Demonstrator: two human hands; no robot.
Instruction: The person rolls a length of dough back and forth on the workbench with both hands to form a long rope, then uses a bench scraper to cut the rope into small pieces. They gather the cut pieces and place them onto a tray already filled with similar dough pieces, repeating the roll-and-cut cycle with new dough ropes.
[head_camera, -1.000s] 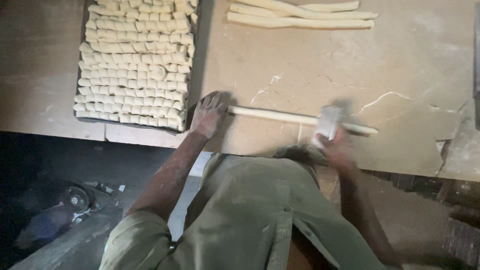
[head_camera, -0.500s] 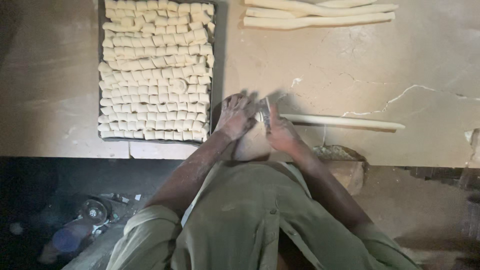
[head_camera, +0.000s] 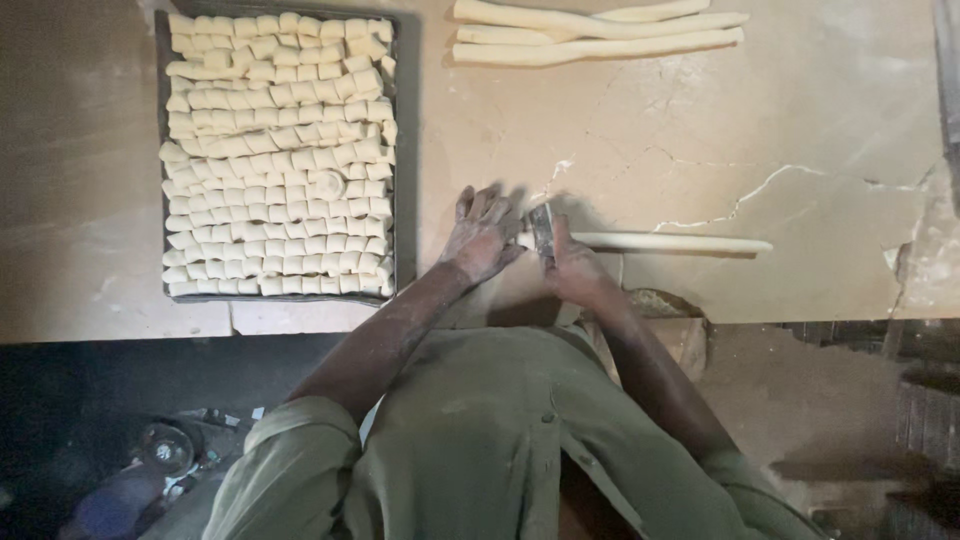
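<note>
Near the front edge of the table (head_camera: 820, 120), about mid-way along, my right hand (head_camera: 572, 262) is closed round a small metal cutter (head_camera: 542, 230), blade standing on the left end of the dough rope (head_camera: 668, 242). Left hand (head_camera: 482, 238) lies just beside it, fingers spread & flat on the stone, palm down, gripping nothing; it's touching or nearly touching the rope's cut end, can't tell which w/ the cutter in the way.

Rope runs from the blade out to the right, parallel to the front edge, lying straight on the bare stone. It looks soft & light, prob. a bit tacky: it'd sag or stretch if lifted by one end, so best held low & flat against the slab, close to the blade, pressing gently so it doesn't squash.

Further out, toward the left side of the table, a dark tray (head_camera: 402, 150) sits packed w/ rows of small cut dough pieces (head_camera: 275, 190), edge to edge. At the far edge, right of the tray, a few more long dough ropes (head_camera: 590, 32) lie side by side, touching, well apart from my hands. Stone surface is cracked toward the right side.
</note>
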